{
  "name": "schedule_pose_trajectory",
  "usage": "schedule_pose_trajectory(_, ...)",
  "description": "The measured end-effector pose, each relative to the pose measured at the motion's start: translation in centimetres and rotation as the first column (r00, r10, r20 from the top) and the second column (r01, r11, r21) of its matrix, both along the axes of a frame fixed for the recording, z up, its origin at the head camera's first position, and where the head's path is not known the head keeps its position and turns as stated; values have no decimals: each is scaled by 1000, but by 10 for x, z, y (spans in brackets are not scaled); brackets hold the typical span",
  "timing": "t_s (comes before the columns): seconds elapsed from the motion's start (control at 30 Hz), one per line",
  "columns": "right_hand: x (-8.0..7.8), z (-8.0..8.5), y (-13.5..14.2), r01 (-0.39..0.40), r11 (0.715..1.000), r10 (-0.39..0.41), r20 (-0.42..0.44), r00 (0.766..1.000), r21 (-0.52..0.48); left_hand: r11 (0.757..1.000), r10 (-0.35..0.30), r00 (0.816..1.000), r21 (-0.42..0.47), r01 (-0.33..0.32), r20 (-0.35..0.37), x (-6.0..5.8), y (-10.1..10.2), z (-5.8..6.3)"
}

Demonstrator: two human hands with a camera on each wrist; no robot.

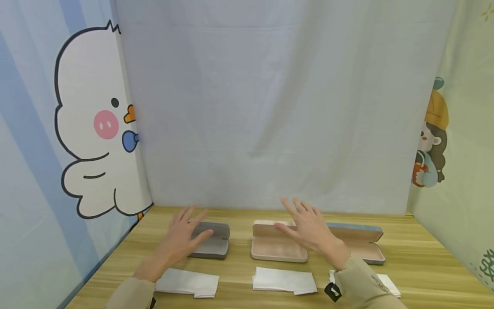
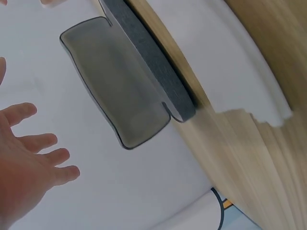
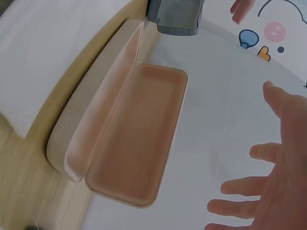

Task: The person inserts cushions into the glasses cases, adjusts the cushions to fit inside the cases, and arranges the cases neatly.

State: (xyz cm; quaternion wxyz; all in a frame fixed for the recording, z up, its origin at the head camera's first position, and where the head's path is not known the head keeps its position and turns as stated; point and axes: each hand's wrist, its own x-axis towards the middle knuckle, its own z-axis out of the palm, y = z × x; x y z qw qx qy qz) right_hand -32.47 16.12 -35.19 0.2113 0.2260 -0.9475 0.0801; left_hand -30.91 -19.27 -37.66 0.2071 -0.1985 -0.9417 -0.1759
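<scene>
Three glasses cases stand with raised lids in a row on the table: a grey one (image 1: 212,246) at left, a cream one (image 1: 278,249) with a pinkish lining in the middle, and a blue one (image 1: 373,253) at right. My left hand (image 1: 178,241) hovers over the grey case with fingers spread, holding nothing. Over the gap between the cream and blue cases, my right hand (image 1: 311,226) is raised, its fingers spread too. It hides part of both cases. The left wrist view shows the grey case (image 2: 115,81) beyond spread fingers; the right wrist view shows the cream case (image 3: 139,134).
Folded white cloths lie in front of the cases: one at left (image 1: 189,283), one in the middle (image 1: 284,281), and one at right (image 1: 389,284) partly behind my right sleeve. A grey curtain (image 1: 231,107) hangs at the table's far edge, with patterned curtains at both sides.
</scene>
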Motion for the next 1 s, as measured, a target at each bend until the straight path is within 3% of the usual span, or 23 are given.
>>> schedule_pose_trajectory(0.27,6,1,-26,-46,999,47,103,994,-14,999,14,999,34,-15,38,0,-23,-5)
schedule_pose_trajectory(0.5,8,-7,-49,-121,982,146,180,973,-144,993,7,999,114,-11,42,7,-39,-6)
schedule_pose_trajectory(0.63,7,-16,-61,-179,940,255,249,934,-291,991,8,998,129,-16,65,12,-48,-6)
schedule_pose_trajectory(0.77,3,-26,-72,-220,859,383,295,875,-463,985,-65,986,170,39,154,16,-63,-9)
schedule_pose_trajectory(0.8,3,-28,-75,-220,834,413,308,857,-506,978,-104,976,197,65,194,16,-68,-10)
schedule_pose_trajectory(0.87,3,-33,-80,-210,780,470,331,818,-589,953,-191,932,284,102,309,18,-79,-12)
schedule_pose_trajectory(0.9,5,-34,-83,-195,748,500,346,794,-634,932,-245,892,345,109,380,19,-84,-13)
schedule_pose_trajectory(0.93,6,-36,-85,-172,718,528,366,766,-675,904,-305,839,413,108,450,20,-90,-15)
schedule_pose_trajectory(1.0,11,-39,-90,-104,655,581,411,703,-748,841,-412,709,539,53,573,22,-100,-17)
